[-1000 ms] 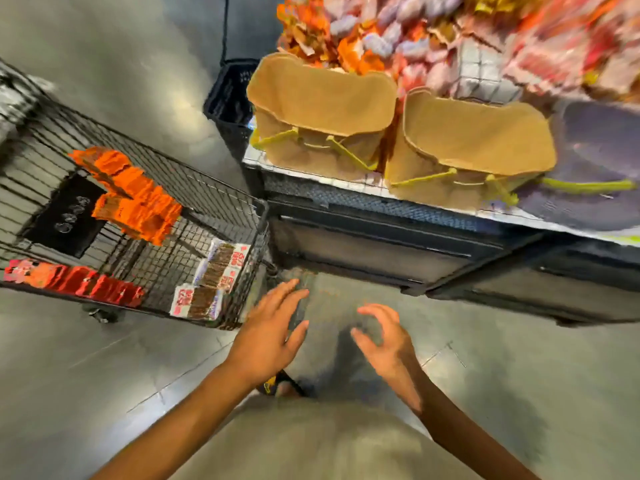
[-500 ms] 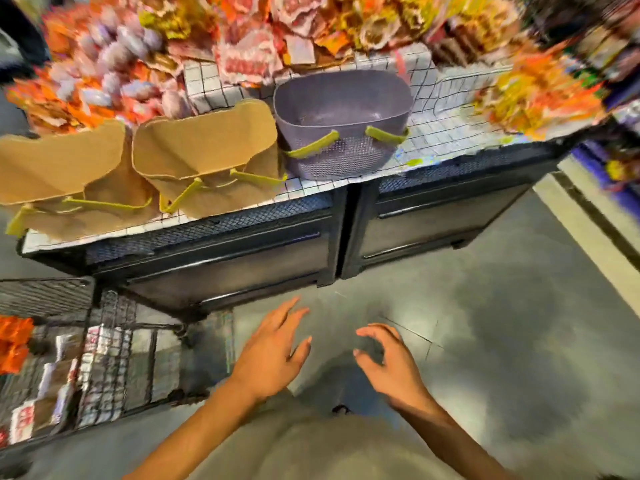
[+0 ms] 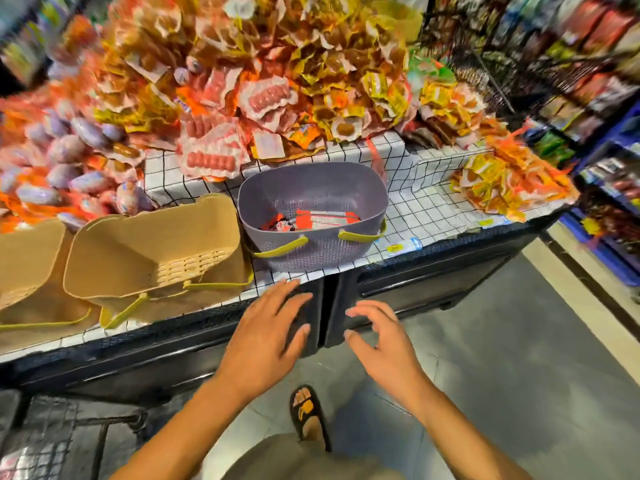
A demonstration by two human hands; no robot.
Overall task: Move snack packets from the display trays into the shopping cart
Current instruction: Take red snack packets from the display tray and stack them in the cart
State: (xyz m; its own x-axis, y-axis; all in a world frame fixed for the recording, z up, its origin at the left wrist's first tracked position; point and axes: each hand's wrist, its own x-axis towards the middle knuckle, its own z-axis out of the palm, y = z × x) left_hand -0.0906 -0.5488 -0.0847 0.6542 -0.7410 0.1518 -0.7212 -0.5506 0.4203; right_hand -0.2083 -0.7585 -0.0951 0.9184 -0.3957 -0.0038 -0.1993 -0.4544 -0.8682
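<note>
Head view shows 2 empty hands: the left hand [image 3: 266, 337] is spread flat with straight fingers, the right hand [image 3: 384, 344] curls loosely around nothing, both poised low before the counter, probably readying a reach. Red snack packets [image 3: 318, 218] lie inside the purple basket [image 3: 304, 258] just above them on the checked cloth [image 3: 415, 209]; a tan basket [image 3: 152, 258] beside it looks empty. The shopping cart [image 3: 45, 441] waits at lower left, within easy swing.

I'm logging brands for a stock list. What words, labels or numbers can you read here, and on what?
No text reads clearly.
Print on the red and white packets in the grey-purple perforated plastic basket: blurred.
Small yellow and blue tags on the checked shelf cover: too small.
The piled snack packets behind: motion-blurred.
Orange print on the black slipper: unreadable.
</note>
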